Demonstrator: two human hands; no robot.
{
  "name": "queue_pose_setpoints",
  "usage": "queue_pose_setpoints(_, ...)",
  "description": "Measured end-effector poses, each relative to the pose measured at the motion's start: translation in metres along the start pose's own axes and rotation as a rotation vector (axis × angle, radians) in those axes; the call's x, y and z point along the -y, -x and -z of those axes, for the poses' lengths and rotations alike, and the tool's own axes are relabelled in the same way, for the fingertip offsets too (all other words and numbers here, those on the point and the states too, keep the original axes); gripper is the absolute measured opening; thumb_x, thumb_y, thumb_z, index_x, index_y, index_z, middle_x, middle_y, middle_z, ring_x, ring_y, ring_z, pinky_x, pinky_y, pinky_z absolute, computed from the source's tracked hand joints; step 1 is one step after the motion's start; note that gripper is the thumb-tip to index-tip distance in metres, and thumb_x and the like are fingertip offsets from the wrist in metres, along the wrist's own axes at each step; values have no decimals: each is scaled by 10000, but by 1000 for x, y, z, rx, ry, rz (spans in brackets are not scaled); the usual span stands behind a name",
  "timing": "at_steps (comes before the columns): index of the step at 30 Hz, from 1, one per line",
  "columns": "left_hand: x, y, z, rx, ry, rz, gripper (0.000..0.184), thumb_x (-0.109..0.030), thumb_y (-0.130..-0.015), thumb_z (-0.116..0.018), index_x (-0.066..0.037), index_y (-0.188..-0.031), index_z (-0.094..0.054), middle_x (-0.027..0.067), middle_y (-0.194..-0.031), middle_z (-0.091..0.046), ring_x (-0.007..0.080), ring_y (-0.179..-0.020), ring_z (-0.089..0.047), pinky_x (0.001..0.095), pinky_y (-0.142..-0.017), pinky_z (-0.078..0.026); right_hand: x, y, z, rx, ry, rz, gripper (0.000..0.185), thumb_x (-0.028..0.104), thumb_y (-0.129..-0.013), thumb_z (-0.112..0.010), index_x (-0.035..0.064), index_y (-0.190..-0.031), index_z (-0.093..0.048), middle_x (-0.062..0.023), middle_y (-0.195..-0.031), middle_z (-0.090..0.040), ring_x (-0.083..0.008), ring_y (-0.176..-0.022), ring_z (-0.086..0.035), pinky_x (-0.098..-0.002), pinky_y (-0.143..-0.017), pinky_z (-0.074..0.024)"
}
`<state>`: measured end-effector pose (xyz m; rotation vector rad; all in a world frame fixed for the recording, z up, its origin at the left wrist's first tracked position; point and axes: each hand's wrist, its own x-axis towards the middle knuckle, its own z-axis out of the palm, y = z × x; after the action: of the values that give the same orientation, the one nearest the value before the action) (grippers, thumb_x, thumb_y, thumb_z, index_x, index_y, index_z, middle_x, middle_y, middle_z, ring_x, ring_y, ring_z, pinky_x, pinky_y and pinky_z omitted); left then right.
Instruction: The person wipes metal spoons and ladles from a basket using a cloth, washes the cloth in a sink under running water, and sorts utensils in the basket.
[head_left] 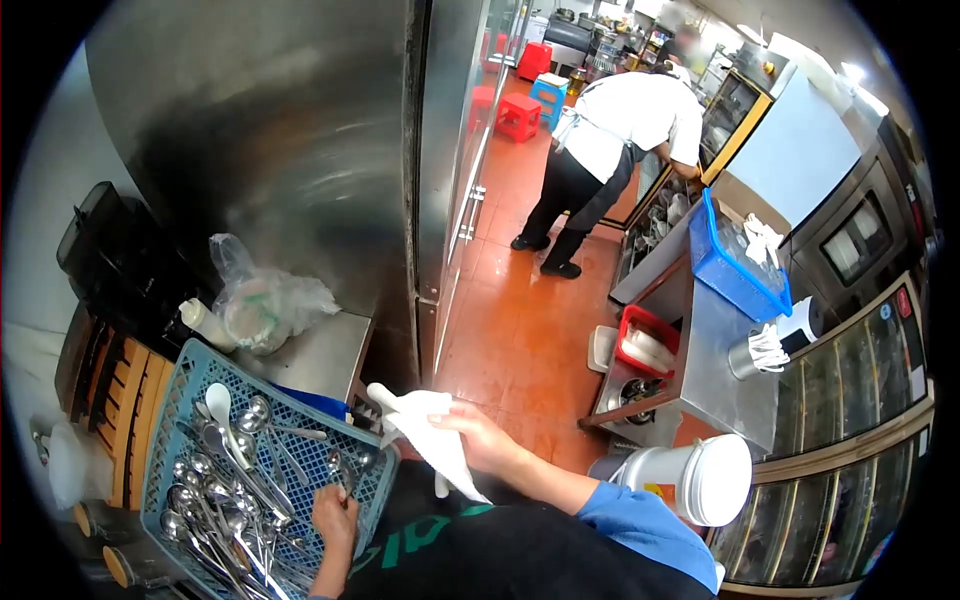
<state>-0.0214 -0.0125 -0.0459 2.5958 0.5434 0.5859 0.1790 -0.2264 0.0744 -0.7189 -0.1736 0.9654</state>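
Note:
A blue plastic basket (182,395) at the lower left holds a heap of metal spoons (225,500) and a white ladle-like spoon (218,400). Over its right side, my left hand (335,518) is closed around a metal spoon (343,468) with the bowl end up; whether it grips more than one I cannot tell. My right hand (480,438) is closed on a white cloth (430,440) that hangs down in front of my dark apron (450,550). The cloth and the spoon are apart.
A clear plastic bag (265,310) and a white bottle (205,325) lie behind the basket. A steel refrigerator (280,130) stands ahead. To the right are a white bucket (705,482) and a metal table (725,375) with a blue bin (735,265). A person (625,130) bends beyond.

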Motion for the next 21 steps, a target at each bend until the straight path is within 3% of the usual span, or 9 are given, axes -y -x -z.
queue_pose_setpoints(2, 41, 15, -29, -12, -62, 68, 147, -48, -666, -593, -23, -745, -472, 128, -583, -495, 333, -552, -496, 397, -526, -409, 5, 0, 0, -4, -22, 3, 305, 126, -853, -534, -35, -1110, -507, -99, -1002, -612, -167, -873, -607, -296, -784, -493)
queue_pose_setpoints(3, -5, -15, 18, 66, 83, 231, 120, -49, -735, -563, -9, -762, -453, 115, -518, -470, 297, -451, -476, 379, -477, -396, 3, 2, 1, -49, 15, -10, 291, 140, -862, -530, -28, -1099, -516, -90, -969, -617, -157, -850, -607, -284, -759, -494)
queue_pose_setpoints(5, 4, -18, 31, 127, 555, 545, 119, -87, -843, -530, -50, -759, -453, 11, -500, -439, 115, -432, -437, 258, -405, -338, 0, 4, 0, -92, 47, -28, 278, 153, -871, -526, -20, -1089, -525, -81, -936, -622, -146, -827, -607, -271, -733, -494)
queue_pose_setpoints(8, -27, -39, 80, 143, 1043, 938, 172, -187, -919, -467, -83, -783, -477, -59, -505, -349, 34, -371, -261, 186, -337, -209, -2, -3, -12, -52, 684, 103, 250, 245, -897, -520, 5, -961, -556, -41, -791, -587, -83, -697, -532, -247, -610, -439)
queue_pose_setpoints(11, -79, -58, 103, 98, 1276, 823, 242, -233, -932, -444, -57, -778, -505, -49, -493, -341, 38, -365, -264, 183, -330, -200, -3, -14, -49, -40, 995, 358, 425, 317, -902, -516, -13, -636, -488, -19, -563, -409, -80, -555, -356, -301, -473, -299)
queue_pose_setpoints(13, -114, -61, 100, 87, 980, 489, 254, -215, -925, -465, -32, -759, -526, -30, -494, -399, 32, -395, -316, 182, -353, -214, -18, -24, -52, -1, 1074, 373, 368, 294, -894, -532, -2, -679, -490, -14, -586, -398, -79, -558, -361, -292, -483, -327)
queue_pose_setpoints(15, -131, -67, 95, 140, 811, 315, 237, -177, -914, -487, -15, -752, -547, -17, -498, -437, 25, -424, -350, 183, -389, -228, -45, -37, -36, -78, 1042, 69, 201, 205, -873, -567, 11, -836, -530, 1, -679, -483, -76, -618, -440, -264, -560, -426)
queue_pose_setpoints(20, -148, -71, 103, 410, 1132, 520, 226, -167, -914, -480, 0, -787, -566, -6, -512, -463, 35, -422, -366, 182, -393, -244, -25, -30, 6, 247, 531, 165, 347, 87, -830, -597, 3, -1140, -468, -44, -1016, -552, -105, -918, -509, -269, -799, -432)
queue_pose_setpoints(21, -143, -70, 96, 491, 1022, 358, 230, -166, -916, -473, 5, -794, -570, 0, -523, -480, 40, -428, -380, 183, -397, -261, -16, -26, 10, 252, 504, 162, 422, 60, -818, -605, 2, -1206, -449, -57, -1096, -560, -113, -989, -517, -272, -854, -427)
